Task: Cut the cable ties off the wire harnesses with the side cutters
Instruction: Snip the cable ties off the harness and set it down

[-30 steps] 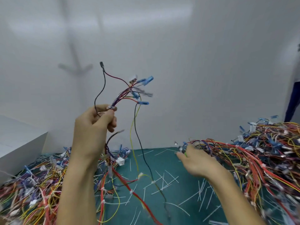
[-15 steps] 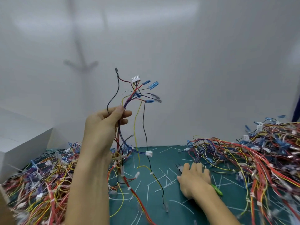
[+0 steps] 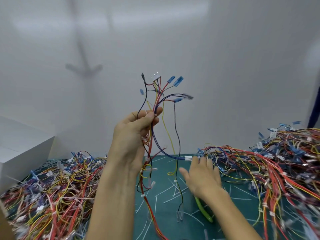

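Green-handled side cutters point(image 3: 203, 211) lay on the desk point(image 3: 187, 231) under the right hand point(image 3: 202, 177) (fingers spread, grasping nothing); the left hand point(image 3: 131, 135) pinched a raised wire harness point(image 3: 156, 103).

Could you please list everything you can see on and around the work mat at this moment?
wire harness: one, multicoloured with blue terminals, raised above the mat
left harness pile: one, multicoloured, left of the mat
right harness pile: one, multicoloured, right of the mat
cut cable ties: many, white, scattered on the mat
side cutters: one, green handles, under the right wrist
mat: one, dark green, between the piles
box: one, white, far left
left hand: grips the wire harness
right hand: fingers spread, holds nothing
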